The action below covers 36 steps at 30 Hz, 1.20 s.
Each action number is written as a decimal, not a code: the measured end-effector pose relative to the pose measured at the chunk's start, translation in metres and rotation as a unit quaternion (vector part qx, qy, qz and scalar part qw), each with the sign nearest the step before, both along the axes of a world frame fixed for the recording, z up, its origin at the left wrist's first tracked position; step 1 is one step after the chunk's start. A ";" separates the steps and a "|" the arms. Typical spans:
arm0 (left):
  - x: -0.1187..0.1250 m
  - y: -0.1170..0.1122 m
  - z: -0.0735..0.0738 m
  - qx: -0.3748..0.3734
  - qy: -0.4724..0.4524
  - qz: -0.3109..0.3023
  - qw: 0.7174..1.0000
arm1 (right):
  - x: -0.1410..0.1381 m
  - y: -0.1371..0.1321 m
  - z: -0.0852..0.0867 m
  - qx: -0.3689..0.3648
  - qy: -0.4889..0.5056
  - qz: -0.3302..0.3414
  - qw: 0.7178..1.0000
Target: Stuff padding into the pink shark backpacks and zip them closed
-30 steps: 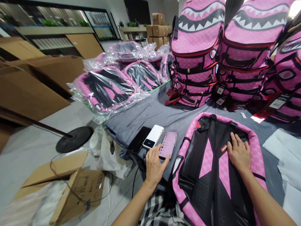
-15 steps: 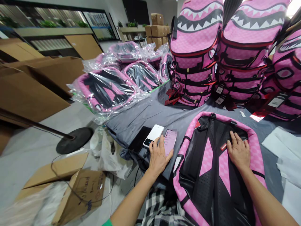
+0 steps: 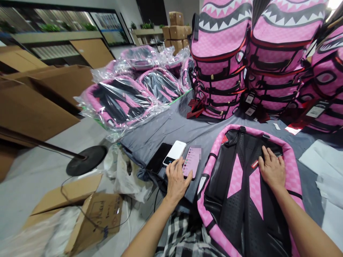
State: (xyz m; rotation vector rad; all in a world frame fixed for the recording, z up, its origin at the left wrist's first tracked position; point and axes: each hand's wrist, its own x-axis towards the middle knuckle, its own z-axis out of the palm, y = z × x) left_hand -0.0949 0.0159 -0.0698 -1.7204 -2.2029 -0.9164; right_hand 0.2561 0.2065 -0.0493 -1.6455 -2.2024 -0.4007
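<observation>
A pink and black backpack lies face down in front of me on the grey-covered table. My right hand rests flat on its black back panel, fingers spread. My left hand lies over the near end of a lit phone, fingers apart and touching it. A white power bank and a dark phone lie just left of the lit phone.
Stacks of pink shark-mouth backpacks stand at the back of the table. Bagged backpacks are piled at the left. Cardboard boxes and a round stand base sit on the floor. White paper sheets lie at right.
My left hand slid forward onto the lit phone and then shifted slightly left. My right hand stayed on the backpack.
</observation>
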 end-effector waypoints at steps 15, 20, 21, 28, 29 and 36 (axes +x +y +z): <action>0.004 0.005 0.001 -0.038 0.014 -0.040 0.998 | -0.001 0.000 -0.001 0.007 -0.005 -0.003 1.000; 0.003 0.007 0.007 0.011 0.040 -0.073 0.996 | 0.000 0.000 -0.001 0.008 -0.007 -0.006 1.000; 0.002 0.005 0.010 0.050 0.035 -0.057 0.997 | 0.000 0.000 -0.001 0.009 -0.008 -0.005 1.000; -0.005 -0.008 0.016 0.128 0.009 0.006 0.992 | 0.000 0.000 0.000 0.000 -0.004 -0.002 1.000; -0.005 -0.009 0.015 0.121 0.002 0.010 0.993 | 0.000 -0.001 0.000 -0.002 -0.003 -0.001 1.000; -0.005 -0.012 0.005 0.128 -0.035 0.033 0.991 | -0.002 -0.002 0.003 -0.004 0.000 -0.001 1.000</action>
